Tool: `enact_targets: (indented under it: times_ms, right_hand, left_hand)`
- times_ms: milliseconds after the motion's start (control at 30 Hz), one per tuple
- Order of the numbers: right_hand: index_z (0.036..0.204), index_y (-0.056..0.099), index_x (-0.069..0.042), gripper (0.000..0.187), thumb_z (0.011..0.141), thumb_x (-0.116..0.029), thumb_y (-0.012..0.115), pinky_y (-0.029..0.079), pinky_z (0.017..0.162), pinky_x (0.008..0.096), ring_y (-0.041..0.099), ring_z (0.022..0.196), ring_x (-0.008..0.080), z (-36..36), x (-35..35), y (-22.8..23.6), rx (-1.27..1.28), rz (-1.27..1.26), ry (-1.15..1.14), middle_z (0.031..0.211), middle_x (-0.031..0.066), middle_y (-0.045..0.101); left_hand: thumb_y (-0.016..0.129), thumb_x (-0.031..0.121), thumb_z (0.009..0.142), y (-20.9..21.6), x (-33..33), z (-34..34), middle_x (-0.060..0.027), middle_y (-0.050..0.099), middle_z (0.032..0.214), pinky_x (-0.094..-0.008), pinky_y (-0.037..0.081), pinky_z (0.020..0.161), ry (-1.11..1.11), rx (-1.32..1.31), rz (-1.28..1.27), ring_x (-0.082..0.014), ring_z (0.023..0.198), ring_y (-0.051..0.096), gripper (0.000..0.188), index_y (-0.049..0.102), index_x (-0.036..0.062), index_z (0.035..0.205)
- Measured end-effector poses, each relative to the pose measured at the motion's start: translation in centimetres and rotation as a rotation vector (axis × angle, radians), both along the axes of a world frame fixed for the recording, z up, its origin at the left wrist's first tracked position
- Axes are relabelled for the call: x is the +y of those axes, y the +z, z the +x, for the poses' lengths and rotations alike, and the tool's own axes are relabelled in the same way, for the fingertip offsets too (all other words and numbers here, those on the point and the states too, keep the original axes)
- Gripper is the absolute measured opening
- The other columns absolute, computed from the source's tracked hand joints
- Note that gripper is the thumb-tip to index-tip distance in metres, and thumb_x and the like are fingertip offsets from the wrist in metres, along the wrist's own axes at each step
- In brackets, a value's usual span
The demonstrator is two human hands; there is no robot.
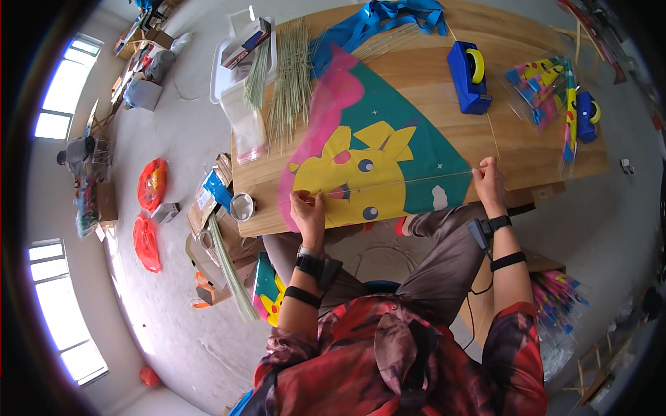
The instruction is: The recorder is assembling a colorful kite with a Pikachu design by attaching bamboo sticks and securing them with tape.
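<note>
Spread on the wooden table in front of me lies a triangular kite sail (pixel 361 145), green and pink with a yellow cartoon figure. A thin pale rod (pixel 388 182) runs across it, nearly from side to side. My right hand (pixel 490 186) is closed in a pinch on the rod's end at the sail's right corner. At the left, near the pink border, my left hand (pixel 308 211) is closed with its fingertips at the rod's other end. Both hands are close to the table's near edge.
Bundles of thin sticks (pixel 290 76) and a white tray (pixel 223 87) stand far left, with blue ribbon (pixel 378 24) behind. Blue tape dispensers (pixel 469 80) and packed kites (pixel 544 87) are at the right. A tape roll (pixel 242 206) sits at the left corner.
</note>
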State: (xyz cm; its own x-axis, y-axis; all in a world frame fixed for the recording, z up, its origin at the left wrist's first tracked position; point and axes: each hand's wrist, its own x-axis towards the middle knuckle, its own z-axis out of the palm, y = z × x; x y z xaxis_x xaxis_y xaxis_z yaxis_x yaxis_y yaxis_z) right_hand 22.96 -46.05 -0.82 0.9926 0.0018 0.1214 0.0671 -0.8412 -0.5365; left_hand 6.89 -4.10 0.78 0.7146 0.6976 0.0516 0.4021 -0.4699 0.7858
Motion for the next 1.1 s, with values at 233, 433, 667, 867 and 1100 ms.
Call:
enact_targets:
  times_ms: [233, 433, 667, 867, 1100]
  right_hand:
    - [0.107, 0.047, -0.009, 0.032, 0.087, -0.008, 0.072, 0.052, 0.069, 0.0505, 0.07, 0.082, 0.0399, 0.2, -0.3, -0.5, -0.014, -0.007, 0.006, 0.082, 0.0139, 0.069]
    - [0.106, 0.048, -0.008, 0.032, 0.087, -0.008, 0.073, 0.053, 0.069, 0.0499, 0.069, 0.082, 0.04, 0.5, -0.8, -1.1, -0.018, 0.002, 0.02, 0.082, 0.014, 0.069]
    - [0.106, 0.048, -0.008, 0.032, 0.087, -0.008, 0.073, 0.053, 0.07, 0.0494, 0.07, 0.082, 0.0392, 0.3, -0.3, -0.6, -0.012, -0.017, 0.025, 0.082, 0.0141, 0.069]
    - [0.107, 0.048, -0.008, 0.033, 0.088, -0.006, 0.074, 0.052, 0.07, 0.0489, 0.07, 0.081, 0.0385, 0.3, -0.1, -0.7, -0.012, 0.008, 0.022, 0.082, 0.0139, 0.07]
    - [0.108, 0.048, -0.008, 0.032, 0.088, -0.007, 0.074, 0.052, 0.07, 0.0487, 0.07, 0.081, 0.0383, -0.7, 0.7, 0.6, -0.07, -0.001, 0.013, 0.081, 0.0139, 0.069]
  left_hand:
    - [0.088, 0.018, 0.078, -0.9, 2.0, -0.3, -0.0103, 0.061, 0.079, -0.0373, 0.052, 0.068, 0.06, 0.039, -0.007, -0.0241, 0.069, 0.061, 0.041, 0.057, 0.0003, 0.098]
    - [0.082, 0.014, 0.082, -0.1, 2.7, -0.2, -0.015, 0.062, 0.099, -0.0409, 0.051, 0.081, 0.019, 0.139, 0.086, -0.0285, 0.088, 0.062, 0.038, 0.056, 0.0013, 0.108]
    - [0.068, 0.032, 0.094, 1.7, -2.8, -1.4, -0.0134, 0.034, 0.164, -0.0486, 0.02, 0.125, -0.747, 0.162, 0.522, -0.0315, 0.154, 0.028, 0.074, 0.037, 0.0083, 0.157]
    - [0.065, 0.042, 0.093, 1.5, -2.6, -2.0, -0.0128, 0.029, 0.167, -0.0505, 0.013, 0.127, -0.783, 0.248, 0.547, -0.0304, 0.157, 0.021, 0.08, 0.033, 0.0091, 0.16]
    - [0.061, 0.047, 0.096, 1.0, -2.6, -2.1, -0.0116, 0.029, 0.168, -0.0504, 0.014, 0.127, -0.778, 0.239, 0.582, -0.0295, 0.157, 0.021, 0.078, 0.033, 0.0104, 0.16]
